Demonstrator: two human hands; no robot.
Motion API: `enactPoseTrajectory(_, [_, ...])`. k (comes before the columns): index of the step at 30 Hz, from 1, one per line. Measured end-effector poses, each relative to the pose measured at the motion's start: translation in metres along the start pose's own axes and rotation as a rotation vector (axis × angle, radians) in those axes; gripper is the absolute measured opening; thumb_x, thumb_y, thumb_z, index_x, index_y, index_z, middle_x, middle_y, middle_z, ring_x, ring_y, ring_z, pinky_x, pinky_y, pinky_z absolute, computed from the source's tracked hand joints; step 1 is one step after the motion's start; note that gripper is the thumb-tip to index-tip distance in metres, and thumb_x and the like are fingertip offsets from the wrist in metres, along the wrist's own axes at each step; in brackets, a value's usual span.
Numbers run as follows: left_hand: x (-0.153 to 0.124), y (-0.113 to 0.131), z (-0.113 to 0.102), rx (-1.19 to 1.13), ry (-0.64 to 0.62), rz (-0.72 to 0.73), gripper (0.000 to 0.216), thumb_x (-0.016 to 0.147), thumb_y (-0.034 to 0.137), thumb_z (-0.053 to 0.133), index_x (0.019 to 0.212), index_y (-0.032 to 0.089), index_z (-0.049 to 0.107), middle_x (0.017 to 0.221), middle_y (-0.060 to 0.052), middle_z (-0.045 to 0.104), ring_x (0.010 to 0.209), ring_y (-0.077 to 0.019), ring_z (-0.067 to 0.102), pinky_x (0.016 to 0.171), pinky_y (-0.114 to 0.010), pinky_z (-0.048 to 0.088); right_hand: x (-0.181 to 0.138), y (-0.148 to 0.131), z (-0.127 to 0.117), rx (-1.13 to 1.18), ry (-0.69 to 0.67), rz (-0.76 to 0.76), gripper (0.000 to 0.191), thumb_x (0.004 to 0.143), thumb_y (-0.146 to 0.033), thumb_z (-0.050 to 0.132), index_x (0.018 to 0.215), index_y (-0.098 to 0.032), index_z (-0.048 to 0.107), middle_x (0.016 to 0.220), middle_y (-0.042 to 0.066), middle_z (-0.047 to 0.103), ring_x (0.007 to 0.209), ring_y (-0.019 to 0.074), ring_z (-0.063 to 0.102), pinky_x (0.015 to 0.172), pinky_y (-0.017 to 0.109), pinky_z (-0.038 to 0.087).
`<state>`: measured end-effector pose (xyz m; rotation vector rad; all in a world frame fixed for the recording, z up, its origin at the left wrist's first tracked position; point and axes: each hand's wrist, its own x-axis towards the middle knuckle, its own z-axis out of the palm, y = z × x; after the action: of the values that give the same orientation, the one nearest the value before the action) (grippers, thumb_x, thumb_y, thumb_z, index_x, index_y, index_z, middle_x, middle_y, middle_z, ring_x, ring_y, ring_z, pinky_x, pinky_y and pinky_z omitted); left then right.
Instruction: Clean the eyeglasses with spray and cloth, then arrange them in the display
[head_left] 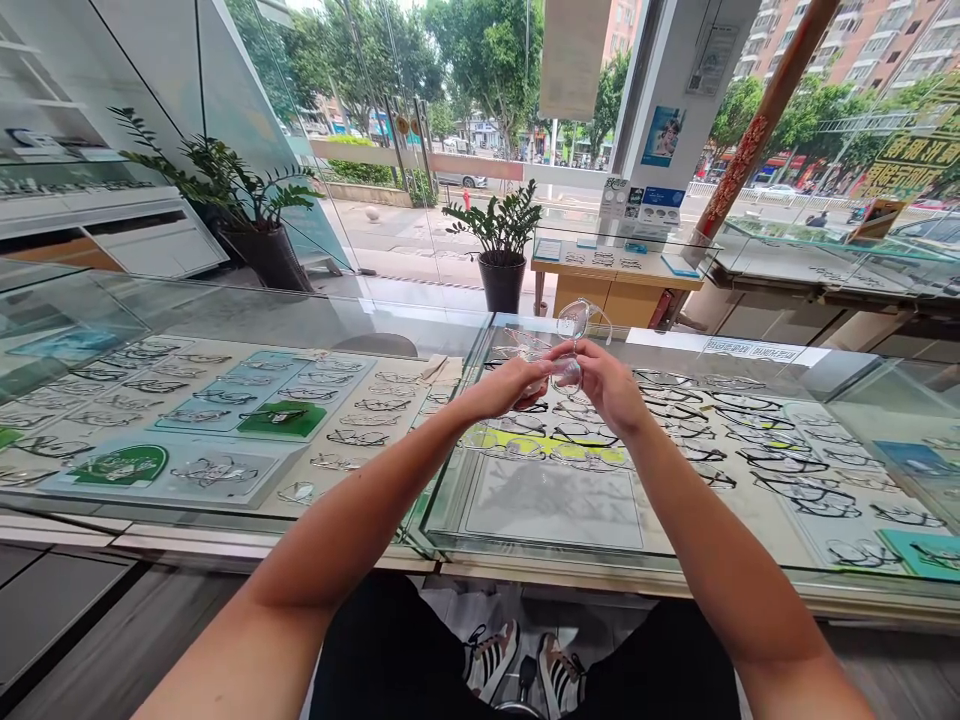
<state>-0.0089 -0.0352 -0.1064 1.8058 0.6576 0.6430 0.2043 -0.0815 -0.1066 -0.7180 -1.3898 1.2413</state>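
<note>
Above the glass counter (555,545), both my hands hold a pair of thin-framed eyeglasses (573,319), turned so that one round lens is above the other. My right hand (613,388) grips the frame near its middle, with thumb and fingers pinched together. From the left, my left hand (510,387) reaches in with its fingers closed against the lower lens; part of its grip is hidden. One temple arm curves out to the right of the upper lens. Under the glass, below my hands, lie rows of eyeglasses (585,434).
More spectacle frames (217,470) lie in the left case, some on green and blue trays. A metal seam divides the two cases. Beyond stand a potted plant (501,270), a wooden display table (607,290) and large windows. My shoes (491,660) are below the counter.
</note>
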Motion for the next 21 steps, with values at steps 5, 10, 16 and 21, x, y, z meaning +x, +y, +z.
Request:
enactPoseTrajectory(5, [0.005,-0.006,-0.012,-0.176,0.125,-0.046,0.074,0.092,0.096,0.059,0.076,0.023,0.059,0.059,0.001,0.049,0.047,-0.0122,0.042,0.041,-0.024,0.031,-0.001,-0.004,0.0,0.035,-0.005,0.004,0.03,0.095,-0.049,0.071,0.114,-0.026,0.077,0.124,0.008,0.082,0.112,0.0274,0.078,0.097,0.043,0.062])
enactPoseTrajectory(10, [0.014,-0.025,-0.073,-0.244,0.682,0.06,0.049,0.099,0.07,0.069,0.088,0.024,0.057,0.078,0.001,0.06,0.067,-0.0152,0.06,0.067,-0.03,0.059,0.0,-0.007,-0.002,0.071,0.023,0.01,0.03,0.095,-0.049,0.07,0.114,-0.026,0.075,0.126,0.009,0.083,0.117,0.0311,0.08,0.099,0.047,0.063])
enactPoseTrajectory(16, [-0.005,-0.065,-0.156,0.171,1.401,-0.329,0.027,0.102,0.01,0.064,0.116,0.025,0.046,0.109,-0.002,0.066,0.109,-0.0213,0.067,0.112,-0.042,0.049,0.0,-0.003,-0.007,0.048,0.026,0.0,0.029,0.096,-0.049,0.071,0.114,-0.026,0.076,0.125,0.01,0.083,0.118,0.032,0.078,0.101,0.049,0.063])
enactPoseTrajectory(21, [-0.027,-0.093,-0.178,0.235,1.468,-0.449,0.033,0.109,0.004,0.059,0.125,0.021,0.037,0.126,-0.009,0.066,0.13,-0.0262,0.062,0.122,-0.053,0.038,0.0,-0.002,-0.008,0.069,0.014,0.009,0.026,0.097,-0.045,0.069,0.113,-0.026,0.078,0.125,0.009,0.083,0.117,0.0307,0.079,0.098,0.046,0.063])
